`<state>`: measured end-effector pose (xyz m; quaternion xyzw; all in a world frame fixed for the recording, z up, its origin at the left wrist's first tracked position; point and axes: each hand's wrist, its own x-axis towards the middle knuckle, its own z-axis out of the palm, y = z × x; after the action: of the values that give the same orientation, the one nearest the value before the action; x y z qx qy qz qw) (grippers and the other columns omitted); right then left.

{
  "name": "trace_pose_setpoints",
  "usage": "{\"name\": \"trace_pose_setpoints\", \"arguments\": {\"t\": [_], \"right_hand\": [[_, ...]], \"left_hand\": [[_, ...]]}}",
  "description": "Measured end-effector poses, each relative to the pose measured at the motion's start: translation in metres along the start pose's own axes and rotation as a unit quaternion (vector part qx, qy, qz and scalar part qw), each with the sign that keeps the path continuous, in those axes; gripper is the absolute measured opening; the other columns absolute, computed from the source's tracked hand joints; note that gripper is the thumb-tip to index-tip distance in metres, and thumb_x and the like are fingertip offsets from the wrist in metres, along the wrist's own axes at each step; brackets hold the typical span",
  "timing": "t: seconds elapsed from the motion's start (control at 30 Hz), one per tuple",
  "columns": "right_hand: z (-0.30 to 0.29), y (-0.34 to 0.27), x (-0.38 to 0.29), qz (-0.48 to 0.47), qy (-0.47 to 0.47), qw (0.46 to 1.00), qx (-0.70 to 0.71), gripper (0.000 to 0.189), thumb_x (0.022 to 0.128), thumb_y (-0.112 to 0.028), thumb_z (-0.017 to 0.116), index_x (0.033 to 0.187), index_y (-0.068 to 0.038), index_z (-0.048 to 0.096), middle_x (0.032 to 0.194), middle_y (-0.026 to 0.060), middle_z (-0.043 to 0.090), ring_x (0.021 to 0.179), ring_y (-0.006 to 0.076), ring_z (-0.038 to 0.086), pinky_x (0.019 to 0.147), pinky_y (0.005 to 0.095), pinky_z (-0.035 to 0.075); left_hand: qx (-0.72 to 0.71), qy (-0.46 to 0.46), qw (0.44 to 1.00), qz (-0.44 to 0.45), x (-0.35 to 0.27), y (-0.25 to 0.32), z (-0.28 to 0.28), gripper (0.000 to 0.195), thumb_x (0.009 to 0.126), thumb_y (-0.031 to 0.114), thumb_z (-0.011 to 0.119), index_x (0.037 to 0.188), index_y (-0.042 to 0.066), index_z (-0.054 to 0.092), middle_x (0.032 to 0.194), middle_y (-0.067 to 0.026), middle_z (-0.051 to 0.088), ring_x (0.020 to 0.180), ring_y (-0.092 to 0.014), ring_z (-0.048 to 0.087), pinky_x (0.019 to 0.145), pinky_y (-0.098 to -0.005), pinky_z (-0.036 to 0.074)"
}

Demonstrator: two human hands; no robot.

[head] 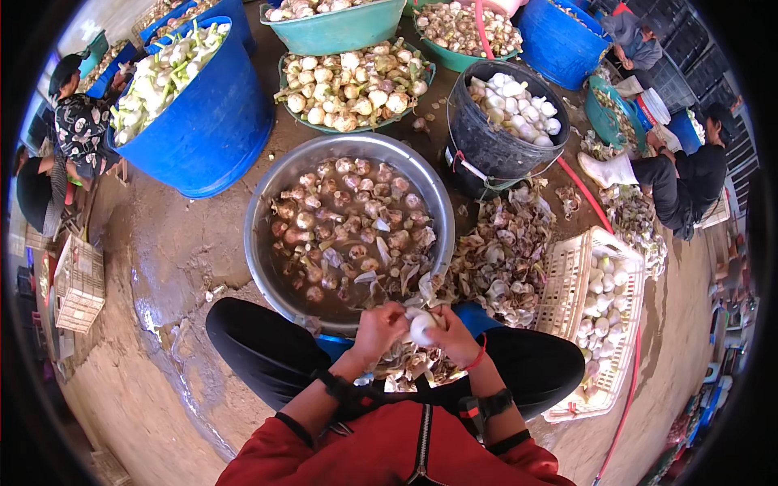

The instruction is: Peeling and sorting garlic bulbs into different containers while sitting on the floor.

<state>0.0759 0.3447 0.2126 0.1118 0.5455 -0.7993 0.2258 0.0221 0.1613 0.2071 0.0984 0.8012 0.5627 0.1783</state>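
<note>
Between my hands is a pale garlic bulb (422, 328) with loose skin at its top. My right hand (453, 336) grips the bulb from the right, and my left hand (382, 331) pinches at its left side. Just beyond them stands a wide metal basin (252, 243) of brown water, full of unpeeled bulbs (358, 228). Shed garlic skins (510, 249) form a heap right of the basin, and more skins lie below my hands. A cream plastic basket (632, 340) of cleaned bulbs (602, 304) stands to the right.
A black bucket (492, 152) of white bulbs stands beyond the skins. Behind the basin is a green tub (346, 129) of bulbs; a large blue tub (206, 133) is at the left. A red hose (586, 194) crosses the floor. Several people sit at both sides, including a person (693, 176) in black.
</note>
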Motion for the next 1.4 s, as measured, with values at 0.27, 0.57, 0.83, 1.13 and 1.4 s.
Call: {"name": "trace_pose_setpoints", "arguments": {"t": [0.27,0.57,0.83,1.13,1.4], "right_hand": [[0.021,0.003,0.009,0.038,0.105,0.983,0.143,0.053,0.080,-0.013,0.068,0.125,-0.001,0.043,0.110,0.0044,0.054,0.095,0.0128,0.056,0.081,0.0255,0.047],[0.017,-0.006,0.012,0.016,0.048,0.990,0.134,0.068,0.079,-0.009,0.066,0.135,-0.009,0.026,0.116,0.0095,0.051,0.101,0.0204,0.057,0.082,0.0387,0.053],[-0.043,-0.058,-0.033,-0.121,0.044,0.947,0.294,0.069,0.079,-0.021,0.067,0.137,-0.012,0.031,0.106,0.0187,0.059,0.086,0.0309,0.063,0.076,0.0375,0.054],[-0.208,-0.117,-0.178,-0.523,0.359,0.566,0.527,0.070,0.086,-0.042,0.053,0.127,0.011,0.034,0.133,0.0253,0.036,0.125,0.0406,0.033,0.108,0.0549,0.029],[-0.179,-0.052,-0.137,-0.271,0.355,0.857,0.257,0.025,0.090,-0.023,0.044,0.094,0.000,0.054,0.095,0.0111,0.060,0.087,0.0225,0.057,0.083,0.0346,0.047]], "left_hand": [[-0.131,0.022,0.991,-0.026,0.002,0.015,0.012,0.010,0.087,0.006,0.051,0.093,0.000,0.057,0.081,-0.0040,0.059,0.070,-0.011,0.056,0.062,-0.0248,0.047],[-0.437,0.045,0.896,-0.072,0.029,0.003,0.024,0.013,0.091,0.012,0.048,0.091,0.004,0.058,0.081,-0.0028,0.061,0.070,-0.014,0.059,0.065,-0.0275,0.049],[0.029,-0.028,0.989,-0.145,0.073,-0.106,-0.004,0.016,0.081,0.024,0.063,0.084,0.008,0.066,0.068,-0.0045,0.062,0.066,-0.021,0.061,0.062,-0.0324,0.045],[0.497,-0.062,0.805,-0.319,0.057,-0.165,-0.062,0.035,0.085,0.021,0.052,0.120,0.020,0.054,0.134,-0.0056,0.034,0.122,-0.035,0.036,0.093,-0.0541,0.037],[0.200,0.083,0.962,-0.165,0.072,-0.176,-0.026,0.026,0.079,0.021,0.062,0.096,0.002,0.055,0.093,-0.0141,0.056,0.087,-0.026,0.057,0.078,-0.0379,0.046]]}}
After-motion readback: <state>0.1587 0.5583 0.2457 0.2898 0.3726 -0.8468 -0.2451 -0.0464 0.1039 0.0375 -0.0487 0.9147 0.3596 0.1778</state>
